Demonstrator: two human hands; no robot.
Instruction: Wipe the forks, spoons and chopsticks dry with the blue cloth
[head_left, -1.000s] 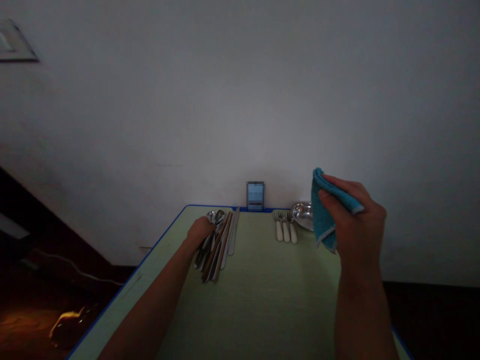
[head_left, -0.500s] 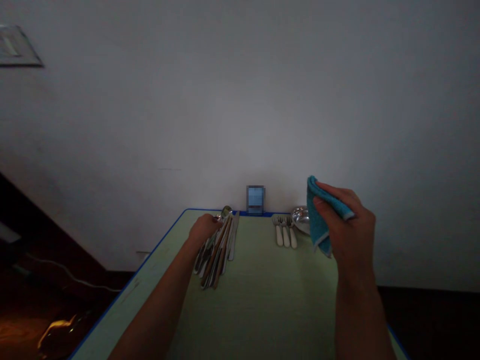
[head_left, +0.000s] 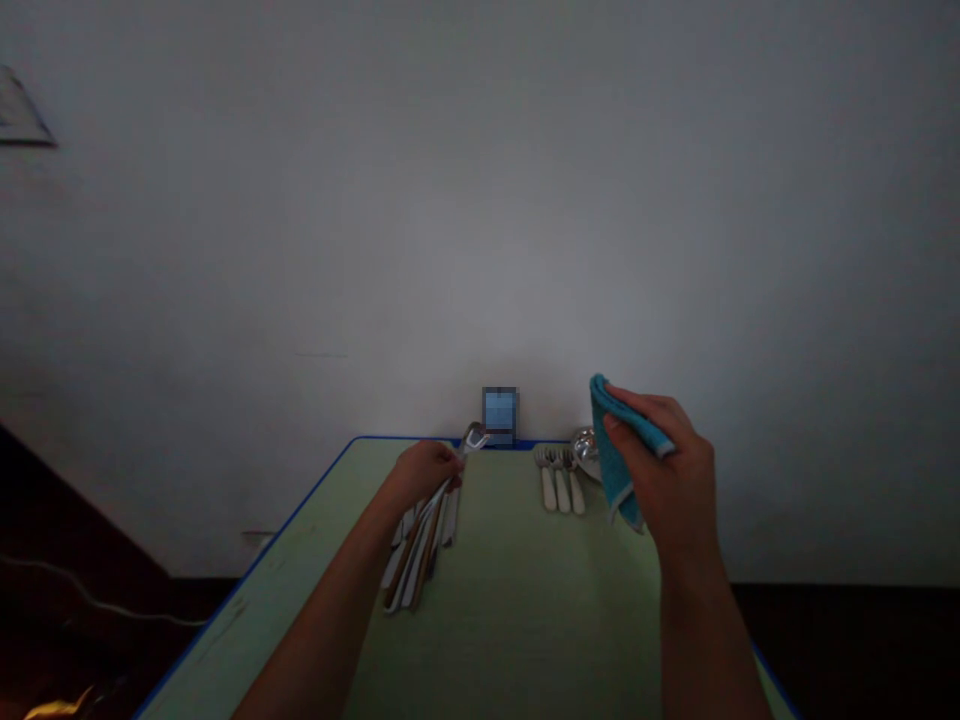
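My left hand (head_left: 420,474) is closed on a spoon (head_left: 474,437), just below centre: light, stiff, probably slick, best gripped near the neck. My right hand (head_left: 679,490) pinches a soft cloth (head_left: 610,470), lower right.

No lettering, numbers or signs can be read; the screen of the upright device (head_left: 500,412) just below the middle of the frame is pixelated beyond reading.
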